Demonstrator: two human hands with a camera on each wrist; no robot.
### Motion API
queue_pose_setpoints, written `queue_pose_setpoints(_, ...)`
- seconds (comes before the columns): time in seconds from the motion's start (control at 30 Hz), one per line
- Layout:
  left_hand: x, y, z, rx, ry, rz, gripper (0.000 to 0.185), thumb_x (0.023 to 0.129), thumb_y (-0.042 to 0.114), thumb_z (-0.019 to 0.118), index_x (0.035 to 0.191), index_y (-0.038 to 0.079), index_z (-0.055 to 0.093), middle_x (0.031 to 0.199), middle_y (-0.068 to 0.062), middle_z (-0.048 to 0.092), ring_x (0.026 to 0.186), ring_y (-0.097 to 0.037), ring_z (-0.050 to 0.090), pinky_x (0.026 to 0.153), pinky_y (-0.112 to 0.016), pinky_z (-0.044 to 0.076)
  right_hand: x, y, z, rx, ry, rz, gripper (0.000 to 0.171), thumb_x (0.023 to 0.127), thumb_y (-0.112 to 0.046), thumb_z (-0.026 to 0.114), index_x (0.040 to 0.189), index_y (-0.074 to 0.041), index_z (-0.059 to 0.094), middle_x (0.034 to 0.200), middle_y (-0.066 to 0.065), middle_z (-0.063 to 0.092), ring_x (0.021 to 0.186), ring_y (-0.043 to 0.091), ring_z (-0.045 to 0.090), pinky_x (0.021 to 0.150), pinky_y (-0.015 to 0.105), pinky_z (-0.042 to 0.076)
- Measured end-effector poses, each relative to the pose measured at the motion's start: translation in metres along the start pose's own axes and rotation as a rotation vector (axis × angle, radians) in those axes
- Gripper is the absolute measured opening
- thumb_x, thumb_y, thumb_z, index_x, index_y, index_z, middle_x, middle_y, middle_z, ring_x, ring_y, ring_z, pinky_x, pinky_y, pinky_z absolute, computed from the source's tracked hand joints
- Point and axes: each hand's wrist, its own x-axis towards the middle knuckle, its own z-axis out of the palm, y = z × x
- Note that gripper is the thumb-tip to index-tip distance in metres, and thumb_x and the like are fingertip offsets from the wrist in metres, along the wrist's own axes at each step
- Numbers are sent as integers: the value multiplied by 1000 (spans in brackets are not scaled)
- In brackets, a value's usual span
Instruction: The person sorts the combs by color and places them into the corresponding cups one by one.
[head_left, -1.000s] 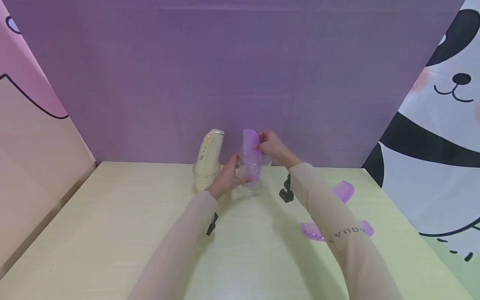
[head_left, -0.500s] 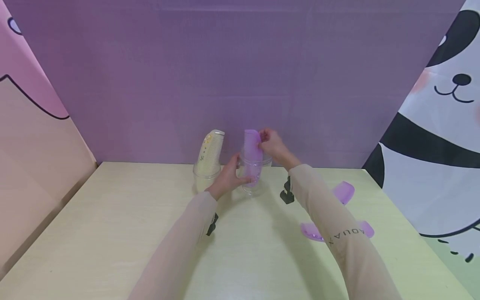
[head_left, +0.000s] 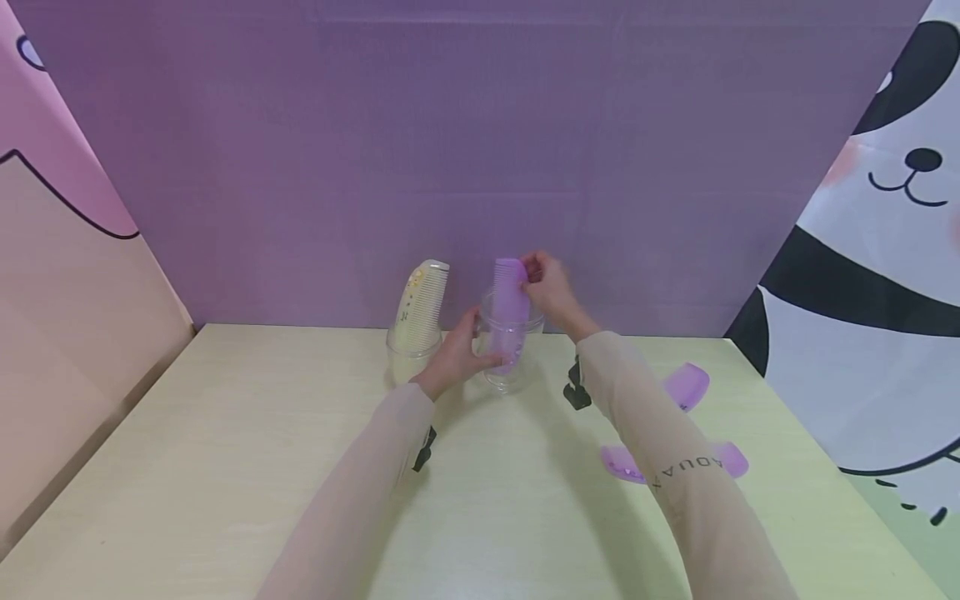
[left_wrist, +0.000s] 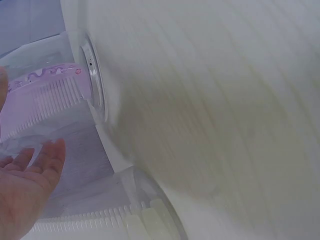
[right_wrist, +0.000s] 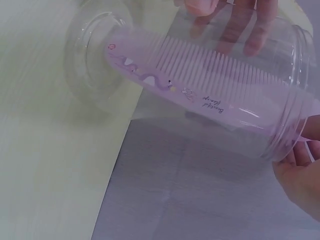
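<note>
A clear plastic cup (head_left: 533, 337) stands near the table's back edge. My left hand (head_left: 456, 357) holds it from the left, thumb in front and fingers around the far side. Inside it a purple comb (head_left: 512, 292) stands nearly upright, its top above the rim. With thumb and fingers, my right hand (head_left: 551, 292) pinches the comb's upper end. In the right wrist view, the lower end of the comb, printed with small pictures, lies close to the cup's base. To the left, a pale yellow comb (head_left: 422, 304) leans in a second clear cup (head_left: 401, 358).
Purple comb pieces (head_left: 687, 386) (head_left: 622, 463) lie on the table at the right, partly hidden by my right sleeve (head_left: 652, 433). A purple backdrop (head_left: 300, 208) rises behind the table (head_left: 262, 417).
The purple comb's top has shifted slightly right within the cup, my right hand moving with it. My left hand and the cup have stayed in place.
</note>
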Motion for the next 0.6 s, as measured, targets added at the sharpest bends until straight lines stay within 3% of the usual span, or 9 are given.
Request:
queue_pose_setpoints(0.17,0,0,0,0,1,5,95,73,28,77,144,10,16,144,-11,35,126,-26,42,104,-38,40,-15,-23,-4,-68,20,47,34,78,15,50,111,9,50,103,23,56,93,28,54,85,34,51)
queue_pose_setpoints(0.6,0,0,0,-4,-12,-18,94,74,29,76,145,14,16,146,-7,33,127,-25,41,105,-38,40,-13,-17,-2,-11,31,41,44,75,18,46,118,8,46,109,26,53,99,34,53,91,41,48)
